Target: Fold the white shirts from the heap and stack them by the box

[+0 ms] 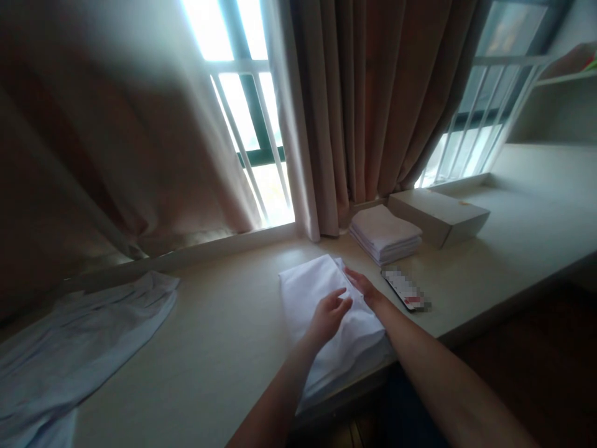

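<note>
A white cloth (pixel 310 286), partly folded, lies on the pale countertop (pixel 219 323) near its front edge. My left hand (pixel 330 314) is over the middle of the cloth with its fingers apart and nothing held. At the cloth's right edge rests my right hand (pixel 361 286), fingers stretched out along the fabric. Just beyond and to the right sits a neat stack of folded white cloths (pixel 385 231). A phone (pixel 402 289) lies to the right of my right hand.
Loose, rumpled white cloth (pixel 88 342) spreads over the counter at the left. A closed box (pixel 441 214) stands behind the stack. Brown curtains (pixel 368 93) hang along the barred windows at the back. The counter's front edge runs beneath my forearms.
</note>
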Motion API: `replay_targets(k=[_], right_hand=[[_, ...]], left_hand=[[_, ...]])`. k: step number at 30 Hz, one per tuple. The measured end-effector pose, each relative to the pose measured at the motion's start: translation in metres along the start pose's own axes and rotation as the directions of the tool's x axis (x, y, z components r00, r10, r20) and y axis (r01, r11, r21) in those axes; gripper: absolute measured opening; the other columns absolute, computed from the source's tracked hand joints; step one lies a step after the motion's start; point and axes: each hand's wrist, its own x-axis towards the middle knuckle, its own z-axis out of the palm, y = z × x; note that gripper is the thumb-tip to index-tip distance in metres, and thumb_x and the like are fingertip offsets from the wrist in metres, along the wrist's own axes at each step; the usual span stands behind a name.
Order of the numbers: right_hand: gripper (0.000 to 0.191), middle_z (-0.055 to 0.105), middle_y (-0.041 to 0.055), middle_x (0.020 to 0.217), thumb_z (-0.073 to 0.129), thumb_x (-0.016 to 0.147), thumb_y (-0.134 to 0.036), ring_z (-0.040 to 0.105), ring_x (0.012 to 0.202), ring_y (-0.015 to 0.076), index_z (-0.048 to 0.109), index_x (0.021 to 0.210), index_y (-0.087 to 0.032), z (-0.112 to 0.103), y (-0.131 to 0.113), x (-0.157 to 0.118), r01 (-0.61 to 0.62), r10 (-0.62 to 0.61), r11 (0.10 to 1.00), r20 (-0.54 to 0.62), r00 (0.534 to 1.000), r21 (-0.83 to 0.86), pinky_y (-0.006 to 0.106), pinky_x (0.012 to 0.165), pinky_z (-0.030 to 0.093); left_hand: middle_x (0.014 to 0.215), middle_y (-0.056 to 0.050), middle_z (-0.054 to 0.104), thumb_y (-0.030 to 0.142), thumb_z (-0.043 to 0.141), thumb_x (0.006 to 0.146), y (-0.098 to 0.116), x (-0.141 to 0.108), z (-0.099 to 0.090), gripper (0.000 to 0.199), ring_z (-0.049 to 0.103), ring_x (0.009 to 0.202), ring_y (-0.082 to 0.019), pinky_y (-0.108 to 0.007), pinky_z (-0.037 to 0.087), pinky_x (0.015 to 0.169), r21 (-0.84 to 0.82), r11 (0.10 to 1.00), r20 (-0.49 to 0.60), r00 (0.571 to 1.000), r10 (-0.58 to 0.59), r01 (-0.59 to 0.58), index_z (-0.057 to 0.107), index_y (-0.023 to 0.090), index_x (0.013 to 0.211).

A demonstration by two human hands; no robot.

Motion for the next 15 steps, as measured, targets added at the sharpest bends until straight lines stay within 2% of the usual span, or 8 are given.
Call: replay_targets(k=[3, 5, 7, 9, 12, 15], right_hand=[[0.037, 0.07, 0.0086, 0.079, 0.053, 0.084, -0.047, 0.068, 0.08, 0.0253, 0.066, 0.096, -0.014, -0.011, 0.009, 0.001, -0.212, 0.195, 0.971, 0.146, 0.97, 0.109, 0.04, 0.077, 0.053], [0.029, 0.07, 0.009, 0.077, 0.059, 0.08, -0.036, 0.067, 0.075, 0.0251, 0.066, 0.094, -0.012, -0.011, 0.008, 0.005, -0.257, 0.24, 0.962, 0.17, 0.956, 0.091, 0.041, 0.074, 0.053], [0.024, 0.07, 0.0085, 0.075, 0.061, 0.073, -0.022, 0.066, 0.069, 0.023, 0.066, 0.094, -0.011, -0.007, 0.002, 0.009, -0.241, 0.229, 0.969, 0.155, 0.961, 0.06, 0.038, 0.07, 0.054], [0.031, 0.07, 0.0076, 0.077, 0.061, 0.066, -0.012, 0.066, 0.066, 0.0207, 0.065, 0.097, -0.012, -0.003, -0.006, 0.009, -0.193, 0.184, 0.98, 0.138, 0.973, 0.053, 0.034, 0.067, 0.054], [0.044, 0.071, 0.0063, 0.085, 0.061, 0.063, -0.009, 0.066, 0.069, 0.0209, 0.063, 0.106, -0.015, -0.001, -0.012, -0.002, -0.06, 0.053, 0.996, 0.11, 0.993, 0.067, 0.034, 0.066, 0.054], [0.043, 0.071, 0.006, 0.078, 0.06, 0.059, -0.009, 0.067, 0.068, 0.0234, 0.065, 0.101, -0.015, -0.006, -0.004, -0.017, 0.038, -0.038, 0.999, -0.051, 0.998, 0.005, 0.038, 0.066, 0.055]], left_hand=[[0.106, -0.01, 0.068, 0.044, 0.061, 0.082, -0.01, -0.039, -0.014, 0.036, 0.061, 0.101, -0.024, -0.039, 0.041, 0.097, 0.278, 0.957, -0.177, 0.975, 0.133, -0.08, 0.068, 0.025, 0.111], [0.118, -0.009, 0.064, 0.043, 0.059, 0.083, -0.016, -0.066, -0.028, 0.033, 0.054, 0.116, -0.026, -0.041, 0.035, 0.106, 0.442, 0.893, -0.227, 0.952, 0.204, -0.086, 0.067, 0.028, 0.112], [0.131, -0.008, 0.057, 0.043, 0.056, 0.084, -0.025, -0.086, -0.04, 0.038, 0.044, 0.129, -0.026, -0.042, 0.029, 0.112, 0.568, 0.821, -0.228, 0.945, 0.236, -0.068, 0.063, 0.028, 0.119], [0.141, -0.008, 0.049, 0.043, 0.054, 0.086, -0.035, -0.098, -0.049, 0.046, 0.034, 0.137, -0.025, -0.044, 0.024, 0.115, 0.644, 0.764, -0.202, 0.954, 0.223, -0.042, 0.056, 0.026, 0.128], [0.147, -0.008, 0.042, 0.045, 0.052, 0.086, -0.05, -0.102, -0.052, 0.054, 0.025, 0.142, -0.027, -0.048, 0.019, 0.117, 0.704, 0.71, -0.136, 0.974, 0.179, -0.033, 0.05, 0.024, 0.135], [0.149, -0.009, 0.039, 0.047, 0.051, 0.086, -0.059, -0.1, -0.047, 0.054, 0.021, 0.143, -0.029, -0.053, 0.015, 0.116, 0.758, 0.65, -0.067, 0.985, 0.158, -0.053, 0.05, 0.025, 0.135]])
